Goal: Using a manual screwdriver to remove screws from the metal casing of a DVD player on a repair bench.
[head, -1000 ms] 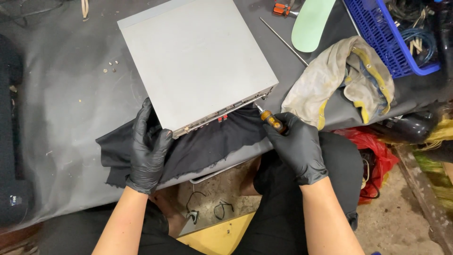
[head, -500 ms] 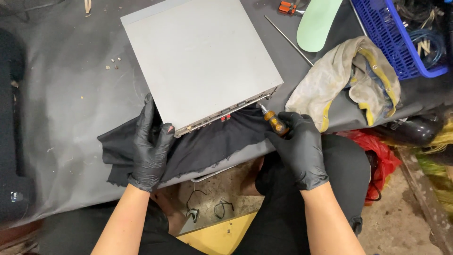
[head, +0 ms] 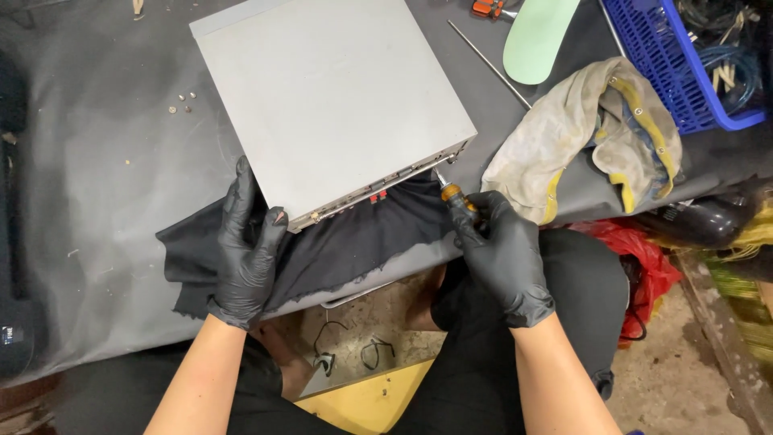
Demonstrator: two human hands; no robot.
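A flat grey metal box, an electronics case, lies on the dark bench with its connector panel facing me. My left hand, in a black glove, presses against the box's near left corner, resting on a black cloth. My right hand, also gloved, grips a screwdriver with an orange handle. Its tip touches the box's near right corner.
A dirty rag lies right of the box. Beyond it are a pale green oval piece, a thin metal rod and a blue basket of cables. Small screws lie left of the box. Red plastic sits below the bench edge.
The view has shifted slightly. Both hands stay at the box's near corners, and the screwdriver remains at the right corner.
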